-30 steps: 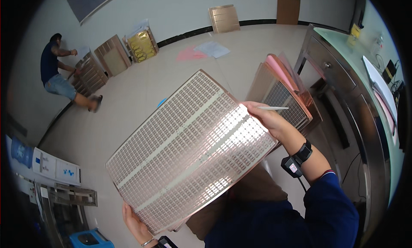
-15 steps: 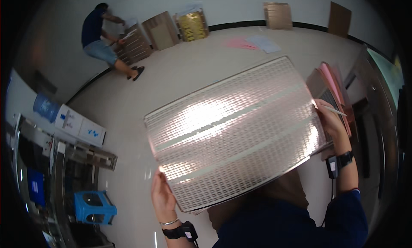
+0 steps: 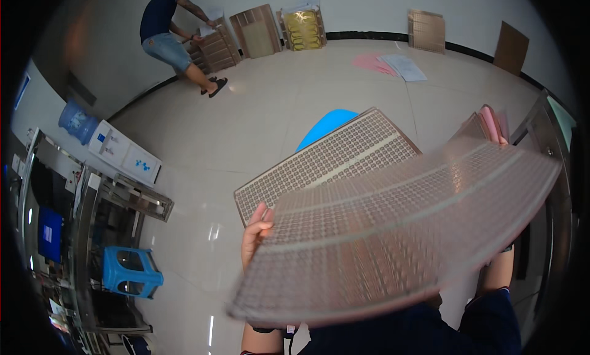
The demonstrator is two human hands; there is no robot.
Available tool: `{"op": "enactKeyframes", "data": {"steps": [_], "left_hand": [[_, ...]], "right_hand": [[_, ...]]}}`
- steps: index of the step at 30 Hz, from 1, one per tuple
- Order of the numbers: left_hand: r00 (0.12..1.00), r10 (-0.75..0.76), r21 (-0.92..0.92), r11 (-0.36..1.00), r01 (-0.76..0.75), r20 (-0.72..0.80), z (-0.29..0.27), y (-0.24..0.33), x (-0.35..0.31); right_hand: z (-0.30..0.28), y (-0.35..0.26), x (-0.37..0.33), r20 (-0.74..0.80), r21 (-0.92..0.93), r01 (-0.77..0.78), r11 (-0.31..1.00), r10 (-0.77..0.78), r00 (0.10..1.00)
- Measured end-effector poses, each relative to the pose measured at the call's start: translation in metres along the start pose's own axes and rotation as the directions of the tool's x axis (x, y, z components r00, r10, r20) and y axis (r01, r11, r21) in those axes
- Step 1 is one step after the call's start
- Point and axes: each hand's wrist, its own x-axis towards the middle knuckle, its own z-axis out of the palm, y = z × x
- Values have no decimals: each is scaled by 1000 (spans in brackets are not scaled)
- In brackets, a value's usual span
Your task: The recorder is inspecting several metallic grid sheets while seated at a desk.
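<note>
A thin copper-toned circuit panel (image 3: 381, 238), patterned in small repeats with pale stripes, bows across my lap and is blurred by motion. My left hand (image 3: 255, 232) is at its left edge, with fingers bent and closed around it. On the far right edge, only the fingertips of my right hand (image 3: 503, 140) show; the panel hides the rest. Whether a pen is still in that hand cannot be seen. Beyond and partly beneath lies a second patterned panel (image 3: 332, 152) with a pale stripe, over a bright blue rounded surface (image 3: 326, 126).
More panels with pink sheets (image 3: 490, 123) stand at my right beside a metal-framed bench (image 3: 544, 146). Leftward are a blue stool (image 3: 132, 272) and a water dispenser (image 3: 126, 155). A person (image 3: 166, 35) bends over stacked panels (image 3: 215, 48) by the wall. Papers (image 3: 402, 67) lie on the floor.
The panel has tilted toward me and bent, uncovering the second panel and the blue surface. My left hand has moved up and right; the pen in my right hand is now hidden.
</note>
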Motion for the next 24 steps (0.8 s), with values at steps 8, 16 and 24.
{"op": "enactKeyframes", "data": {"steps": [8,16,24], "left_hand": [[859,-511,-248,835,491,-23,-19,-1,-13],[789,-615,-320,749,580,-11,-9,-5,-11],[864,-480,-280,859,428,-153,-24,-6,-11]], "right_hand": [[1,-18,-72,104,451,-165,877,132,986],[1,-66,-51,184,739,-302,602,250,951],[-11,-16,-82,303,920,-355,168,274,913]]}}
